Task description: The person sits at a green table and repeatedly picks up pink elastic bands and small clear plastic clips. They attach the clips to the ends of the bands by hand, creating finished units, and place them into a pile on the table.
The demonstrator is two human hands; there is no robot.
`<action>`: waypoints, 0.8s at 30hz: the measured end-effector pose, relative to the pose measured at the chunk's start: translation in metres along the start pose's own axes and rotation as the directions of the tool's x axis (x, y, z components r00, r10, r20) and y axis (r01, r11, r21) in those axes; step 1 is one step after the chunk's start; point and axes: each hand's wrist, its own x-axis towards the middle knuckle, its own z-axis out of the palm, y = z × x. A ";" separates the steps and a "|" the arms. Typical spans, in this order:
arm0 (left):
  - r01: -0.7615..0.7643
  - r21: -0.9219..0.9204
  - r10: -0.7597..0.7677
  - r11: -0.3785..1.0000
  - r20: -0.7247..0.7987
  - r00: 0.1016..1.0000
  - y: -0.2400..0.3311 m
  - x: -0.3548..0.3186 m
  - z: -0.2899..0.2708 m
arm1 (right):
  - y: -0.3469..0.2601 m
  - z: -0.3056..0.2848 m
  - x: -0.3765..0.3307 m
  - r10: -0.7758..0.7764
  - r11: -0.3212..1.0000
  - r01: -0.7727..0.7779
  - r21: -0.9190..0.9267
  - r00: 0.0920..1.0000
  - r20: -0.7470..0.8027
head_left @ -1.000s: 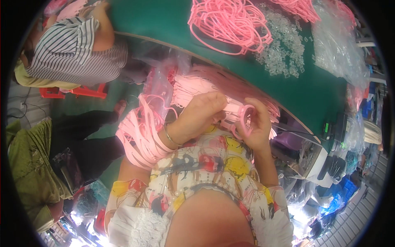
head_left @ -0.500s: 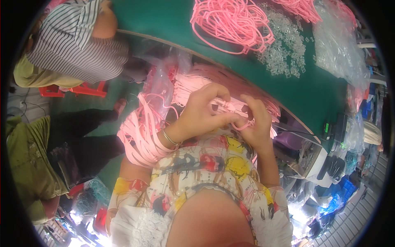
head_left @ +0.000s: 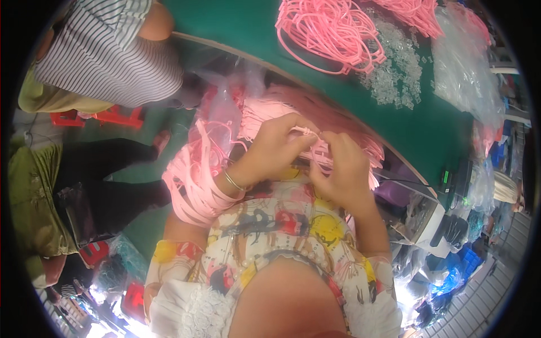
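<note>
Both my hands meet over my lap, just short of the table edge. My left hand (head_left: pixel 282 138) pinches a pink strap (head_left: pixel 305 130) between thumb and fingers. Close against it, my right hand (head_left: pixel 341 163) grips the same strap, with a loop of it hanging between the hands. Any small part at the fingertips is too fine to make out. A bundle of pink straps (head_left: pixel 194 183) is looped over my left forearm, behind a bangle. Beneath and beyond my hands lies a thick row of pink straps (head_left: pixel 265 115).
On the green table (head_left: pixel 236 22) lie a tangled pile of pink straps (head_left: pixel 327 34), several small clear plastic pieces (head_left: pixel 394 73) and a clear plastic bag (head_left: pixel 465 67). A person in a striped top (head_left: pixel 110 62) sits at the left; another person's dark-trousered legs (head_left: pixel 107 174) are nearby.
My hands have drawn closer together, the right one shifting left and its fingers closing in. The strap between them has changed shape. The view has shifted slightly.
</note>
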 end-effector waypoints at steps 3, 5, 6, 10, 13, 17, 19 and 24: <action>0.155 -0.220 -0.152 0.963 0.031 0.988 0.008 -0.009 -0.008 | 0.003 -0.022 0.004 -0.034 0.995 0.025 0.095 0.994 0.101; 0.228 -0.305 -0.207 0.925 0.099 0.973 0.010 -0.013 -0.013 | 0.007 -0.036 0.004 -0.043 0.990 0.018 0.137 0.982 0.183; 0.262 -0.344 -0.232 0.902 0.128 0.964 0.011 -0.016 -0.016 | 0.010 -0.040 0.004 -0.053 0.986 0.021 0.165 0.980 0.190; 0.383 -0.224 -0.306 0.896 0.315 0.899 0.016 -0.013 -0.027 | 0.019 -0.054 0.001 -0.059 0.980 0.006 0.201 0.964 0.259; 0.417 -0.225 -0.313 0.881 0.385 0.868 0.014 -0.011 -0.027 | 0.028 -0.052 -0.002 -0.113 0.978 0.062 0.200 0.960 0.255; 0.448 -0.226 -0.329 0.865 0.420 0.846 0.016 -0.010 -0.023 | 0.035 -0.042 -0.004 -0.196 0.978 0.174 0.112 0.952 0.234; 0.465 -0.190 -0.358 0.865 0.416 0.836 0.021 -0.008 -0.022 | 0.040 -0.041 -0.008 -0.188 0.979 0.161 0.126 0.952 0.242; 0.459 -0.211 -0.363 0.863 0.373 0.854 0.020 -0.006 -0.017 | 0.047 -0.045 -0.014 -0.116 0.941 0.009 0.337 0.947 0.300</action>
